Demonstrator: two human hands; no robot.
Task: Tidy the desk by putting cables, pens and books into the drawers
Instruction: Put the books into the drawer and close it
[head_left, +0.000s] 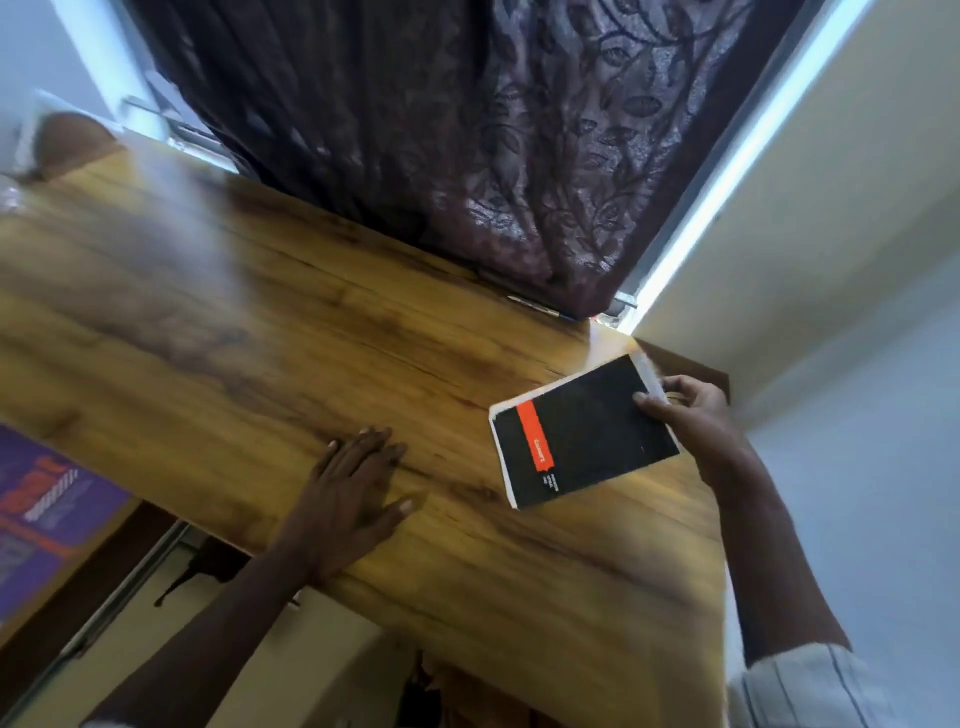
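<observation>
Gripping black book (582, 431), right hand (691, 410); left hand (353, 483) flat, fingers straight, on desk (208, 322)

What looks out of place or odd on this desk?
A pen lies at the far edge of the desk, right against the curtain hem, easy to overlook. The black notebook, gripped by the right hand, is skewed to the desk's edges.

Dark leaf-patterned curtain (467, 130) hung across the back, pale wall (841, 218) seen at the right, bright strip of daylight (732, 176) shown between them
</observation>
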